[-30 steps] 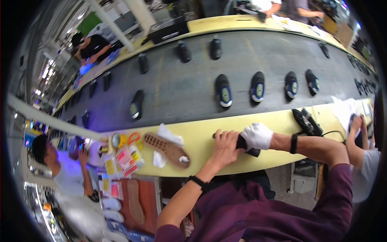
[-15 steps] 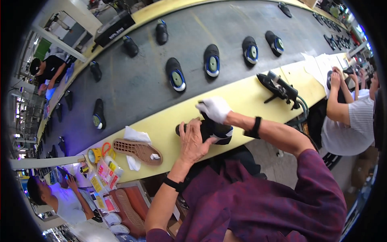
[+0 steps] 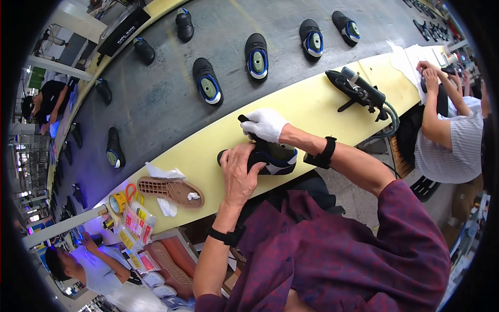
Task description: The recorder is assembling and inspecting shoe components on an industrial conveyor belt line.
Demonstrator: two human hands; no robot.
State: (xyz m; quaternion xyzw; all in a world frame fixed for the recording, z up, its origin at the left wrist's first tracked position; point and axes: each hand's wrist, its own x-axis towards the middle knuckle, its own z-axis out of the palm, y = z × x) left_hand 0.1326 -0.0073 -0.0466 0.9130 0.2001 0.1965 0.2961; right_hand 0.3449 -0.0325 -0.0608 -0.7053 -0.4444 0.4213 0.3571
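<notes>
Two hands are working close in front of me, and I am taking the black shoe [image 3: 280, 165] between them as my clock centre; it is resting at the near edge of the yellow bench [image 3: 317, 109], toe aiming at nine o'clock. At nine, the bare left hand [image 3: 239, 165] is clamping the forefoot, fingers spread over the top and thumb pressing lower. At eleven, the gloved right hand [image 3: 266, 125] is curling its fingers round a dark stick [image 3: 243, 118], whose kind I am not making out. I am judging the shoe stiff and fairly heavy, since something greenish is filling its collar; the smooth upper is probably inviting slips, so I am favouring forefoot and heel as holds.

Farther out, a brown outsole [image 3: 174, 190] is lying between eight and nine, and a black hand tool [image 3: 358, 91] with a hose is lying near two. Beyond, black sneakers [image 3: 207, 83] are lining the grey conveyor belt [image 3: 156, 93] from past ten to one.

Against half a second ago, the stick is showing more plainly, the left hand is keeping its hold, and the sneakers are sitting farther up and left in my view.
</notes>
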